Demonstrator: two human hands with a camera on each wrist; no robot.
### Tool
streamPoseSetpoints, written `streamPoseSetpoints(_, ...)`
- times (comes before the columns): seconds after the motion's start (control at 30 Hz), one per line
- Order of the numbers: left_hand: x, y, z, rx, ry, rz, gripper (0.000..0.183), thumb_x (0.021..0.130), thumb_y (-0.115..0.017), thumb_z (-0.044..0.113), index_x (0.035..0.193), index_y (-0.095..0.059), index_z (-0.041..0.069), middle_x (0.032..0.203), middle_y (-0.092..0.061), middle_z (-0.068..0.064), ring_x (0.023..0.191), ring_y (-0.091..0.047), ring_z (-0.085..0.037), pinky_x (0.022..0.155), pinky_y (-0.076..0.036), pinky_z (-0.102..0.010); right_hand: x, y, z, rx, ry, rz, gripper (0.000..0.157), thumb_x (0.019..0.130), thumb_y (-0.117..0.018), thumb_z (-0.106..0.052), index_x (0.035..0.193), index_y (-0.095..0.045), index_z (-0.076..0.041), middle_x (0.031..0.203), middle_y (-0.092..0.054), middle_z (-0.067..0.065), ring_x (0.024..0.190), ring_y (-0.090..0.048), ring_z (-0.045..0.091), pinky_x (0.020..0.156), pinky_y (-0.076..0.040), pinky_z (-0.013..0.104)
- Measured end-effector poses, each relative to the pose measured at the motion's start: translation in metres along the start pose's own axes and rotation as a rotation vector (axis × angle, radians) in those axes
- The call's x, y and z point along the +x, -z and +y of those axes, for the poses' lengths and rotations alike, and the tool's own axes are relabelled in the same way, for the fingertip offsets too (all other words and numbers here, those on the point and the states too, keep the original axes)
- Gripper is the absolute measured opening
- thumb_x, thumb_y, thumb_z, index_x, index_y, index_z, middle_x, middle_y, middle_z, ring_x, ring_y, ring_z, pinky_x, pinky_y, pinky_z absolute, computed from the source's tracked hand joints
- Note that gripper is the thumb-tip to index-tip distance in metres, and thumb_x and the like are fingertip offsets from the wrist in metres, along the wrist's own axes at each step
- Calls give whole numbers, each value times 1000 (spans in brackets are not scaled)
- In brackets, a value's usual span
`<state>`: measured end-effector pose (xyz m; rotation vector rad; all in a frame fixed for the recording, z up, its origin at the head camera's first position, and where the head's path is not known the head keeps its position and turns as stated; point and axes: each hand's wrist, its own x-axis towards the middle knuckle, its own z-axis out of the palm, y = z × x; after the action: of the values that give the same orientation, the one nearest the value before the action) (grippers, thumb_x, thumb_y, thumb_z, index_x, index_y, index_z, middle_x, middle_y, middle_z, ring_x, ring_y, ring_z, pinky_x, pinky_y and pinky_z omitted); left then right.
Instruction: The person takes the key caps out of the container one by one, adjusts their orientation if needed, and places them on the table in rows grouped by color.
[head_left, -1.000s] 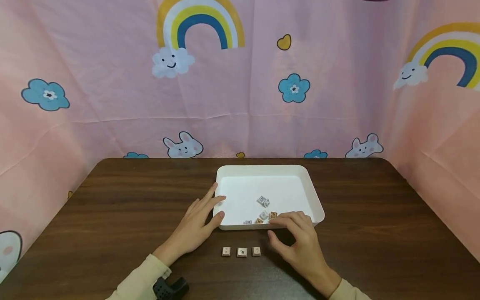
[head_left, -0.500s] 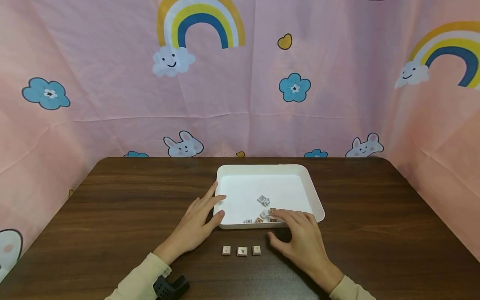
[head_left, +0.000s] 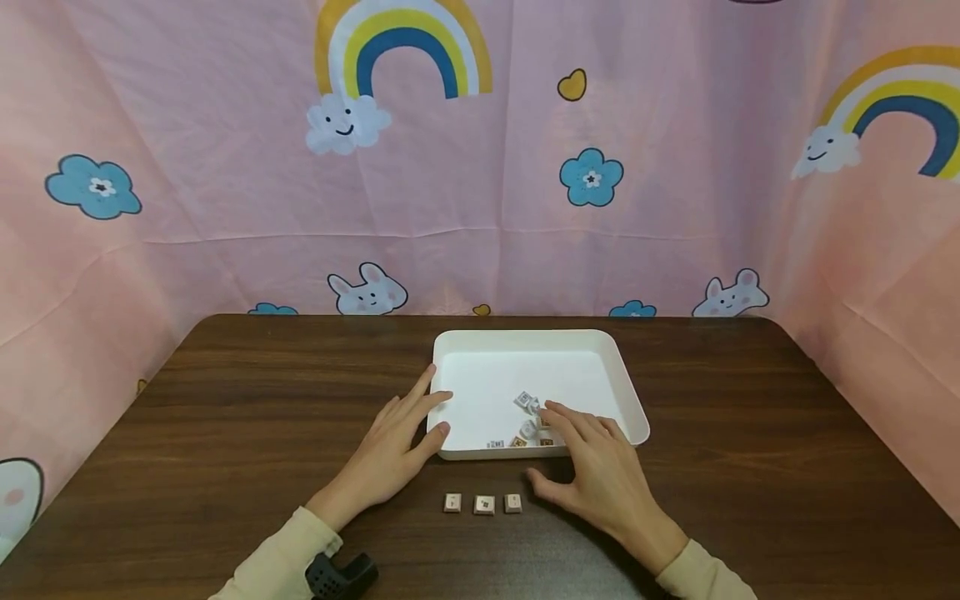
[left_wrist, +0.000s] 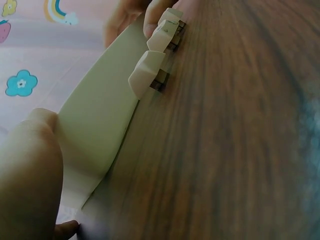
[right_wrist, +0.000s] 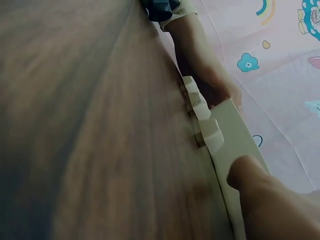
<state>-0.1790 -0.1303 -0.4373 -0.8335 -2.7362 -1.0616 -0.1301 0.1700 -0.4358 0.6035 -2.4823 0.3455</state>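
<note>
Basically, keycaps [head_left: 528, 430] lie in the tray [head_left: 585, 379], three in front of it; likely light, stiff, slick, so pinch opposite sides. Left hand [head_left: 390, 454] spread at tray's left edge; right hand [head_left: 606, 479] over keycaps, thumb apart, gripping nothing; contact unclear.

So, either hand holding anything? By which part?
Nothing appears held. The left hand rests spread at the left edge of the tray; the right hand reaches over its front edge, thumb apart. Whether it touches the keyboard keys can't be told.
</note>
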Motion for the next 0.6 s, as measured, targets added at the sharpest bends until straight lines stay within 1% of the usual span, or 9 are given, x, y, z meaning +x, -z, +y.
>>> streamPoseSetpoints(0.1, 0, -2, 0, -10, 1, 0, 48, 108, -51, 37, 150, -50, 15, 171, -16, -8, 152, -30, -35, 120, -16, -69, -2, -1, 2, -4, 26, -14, 70, 74, -82, -50, 133, -65, -17, 128, -70, -1, 113, -67, 21, 90, -51, 44)
streamPoseSetpoints(0.2, 0, -1, 1, -13, 1, 0, 47, 108, -51, 36, 150, -50, 14, 171, -16, -9, 152, -30, -35, 120, -17, -69, -3, -3, 3, -3, 41, 11, 65, 75, -83, -46, 131, -66, -18, 119, -73, -3, 107, -68, 19, 89, -51, 42)
streamPoseSetpoints(0.53, 0, -1, 0, -22, 5, -6, 48, 108, -50, 37, 151, -49, 15, 172, -14, -7, 154, -28, -34, 121, -15, -68, -4, -4, 3, -1, 43, 53, 48, 76, -82, -38, 119, -71, -19, 111, -69, -4, 89, -67, 17, 75, -49, 34)
streamPoseSetpoints(0.6, -1, -1, 0, -23, 6, -7, 48, 108, -50, 37, 151, -49, 16, 172, -14, -7, 154, -28, -34, 121, -15, -68, -4, -5, 3, 1, 45, 66, 45, 76, -82, -37, 116, -72, -20, 106, -69, -5, 85, -66, 16, 72, -49, 33)
